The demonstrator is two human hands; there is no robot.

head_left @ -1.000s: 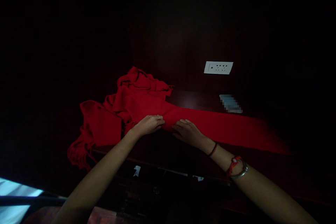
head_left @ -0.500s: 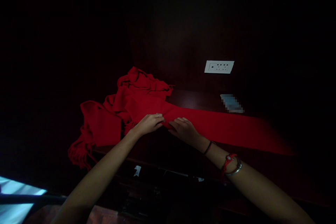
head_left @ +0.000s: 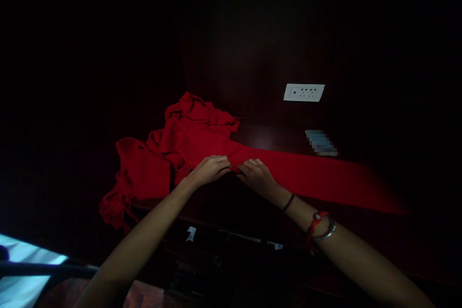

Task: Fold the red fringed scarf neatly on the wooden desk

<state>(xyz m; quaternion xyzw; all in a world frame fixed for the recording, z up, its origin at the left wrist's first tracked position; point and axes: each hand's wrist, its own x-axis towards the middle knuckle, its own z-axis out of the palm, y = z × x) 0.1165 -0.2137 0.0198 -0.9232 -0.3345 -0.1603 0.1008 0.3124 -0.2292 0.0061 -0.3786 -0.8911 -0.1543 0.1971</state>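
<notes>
A red scarf (head_left: 317, 175) with fringed ends lies across a dark tabletop. Its right part is stretched out in a flat folded strip, while the left part is bunched in loose folds, with fringe hanging at the table's front edge. My left hand (head_left: 213, 168), a ring on one finger, is closed on the near edge of the cloth around its middle. Close beside it, my right hand (head_left: 257, 174) pinches the same edge, fingertips bent over the fabric. Bracelets circle my right wrist.
Behind the scarf lies a blurred, phone-like flat object (head_left: 321, 142). A white wall socket (head_left: 304, 92) is set in the dark upright panel at the back. Bits of white paper or tape (head_left: 191, 234) show below the table's front edge. Bright light falls at the lower left.
The whole view has shifted slightly, so everything sits a little further right. Both hands stay on the scarf's near edge, and the cloth's layout looks the same.
</notes>
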